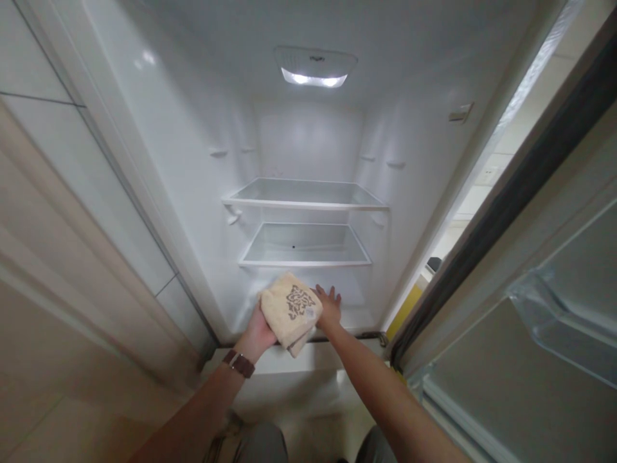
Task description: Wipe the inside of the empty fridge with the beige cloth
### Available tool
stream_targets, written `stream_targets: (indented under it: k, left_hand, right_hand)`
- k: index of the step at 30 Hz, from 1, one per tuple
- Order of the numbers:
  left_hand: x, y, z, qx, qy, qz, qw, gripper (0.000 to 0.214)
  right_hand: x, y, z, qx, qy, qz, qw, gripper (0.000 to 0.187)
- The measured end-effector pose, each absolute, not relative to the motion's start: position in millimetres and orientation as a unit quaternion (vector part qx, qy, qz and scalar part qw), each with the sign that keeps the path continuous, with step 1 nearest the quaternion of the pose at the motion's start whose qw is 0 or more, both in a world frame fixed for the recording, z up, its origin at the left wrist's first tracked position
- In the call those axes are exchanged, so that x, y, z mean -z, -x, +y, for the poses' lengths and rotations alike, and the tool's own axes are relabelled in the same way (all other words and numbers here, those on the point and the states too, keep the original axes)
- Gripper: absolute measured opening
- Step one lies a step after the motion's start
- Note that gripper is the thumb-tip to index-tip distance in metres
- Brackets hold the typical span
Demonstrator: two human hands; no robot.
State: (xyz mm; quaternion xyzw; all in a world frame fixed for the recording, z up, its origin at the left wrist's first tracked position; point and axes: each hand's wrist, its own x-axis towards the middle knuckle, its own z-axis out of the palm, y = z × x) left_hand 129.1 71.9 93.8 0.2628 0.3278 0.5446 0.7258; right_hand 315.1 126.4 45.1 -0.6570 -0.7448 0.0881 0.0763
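I face an open fridge with white inner walls. My left hand (pixel 256 334), with a brown wristband, grips a folded beige towel (pixel 290 312) that bears a brown pattern, holding it up in front of the lowest part of the fridge. My right hand (pixel 328 305) reaches forward just right of the towel, fingers stretched out and apart, holding nothing. Its palm is partly hidden behind the towel. Both hands are below the lower glass shelf (pixel 304 262).
An upper glass shelf (pixel 303 204) sits above the lower one, and a lit lamp (pixel 314 78) is in the fridge ceiling. The open fridge door (pixel 530 308) with a clear door bin (pixel 559 325) stands at the right. A pale cabinet panel (pixel 72 212) flanks the left.
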Motion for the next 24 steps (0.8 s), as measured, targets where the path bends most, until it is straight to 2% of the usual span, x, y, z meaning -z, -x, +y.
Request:
stream_targets:
  k: [3,7,11,19,24]
  left_hand:
    - [-88,-127,73,-0.56,-0.16,0.313,0.75,0.046]
    - [-118,-113,94,-0.681,-0.179,0.252,0.664,0.046]
    - [-146,-109,119,-0.726,-0.159,0.216,0.633,0.047]
    - [-131,-133,161,-0.728,-0.074,0.096,0.674,0.049]
    - [-130,-163,186,-0.706,-0.015,0.074,0.704,0.044]
  right_hand:
    - [-46,-315,127,-0.096,0.664,-0.739,0.071,0.054]
    - [-48,-311,125,-0.089,0.673,-0.727,0.101,0.057]
    - [-50,-308,124,-0.095,0.678,-0.721,0.109,0.058]
    - [-54,-307,125,-0.111,0.675,-0.721,0.116,0.059]
    - [-56,-307,123,-0.105,0.672,-0.721,0.129,0.055]
